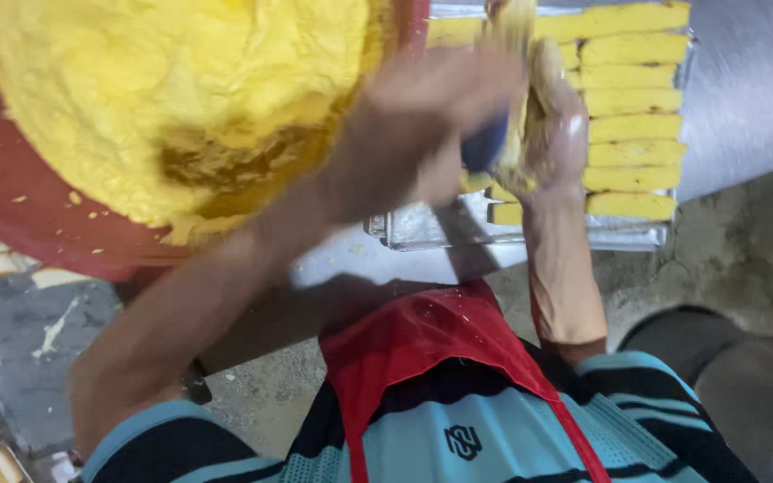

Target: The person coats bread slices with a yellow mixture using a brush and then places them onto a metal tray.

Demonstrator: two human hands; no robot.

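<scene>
Two hands meet at upper centre of frame, left hand (422, 125) and right hand (555, 125) pressed together around a pale yellow dough lump (519, 107), blurred, above metal tray (422, 231) edge, dough strips (632, 125) filling its right side, dough mound (172, 98) in red tub (11, 197) upper left.

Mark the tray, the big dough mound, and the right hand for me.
tray (422, 234), head view, bare front-left corner.
dough mound (163, 80), head view, middle of its yellow top.
right hand (555, 134), head view, dough-smeared back of the hand.
</scene>
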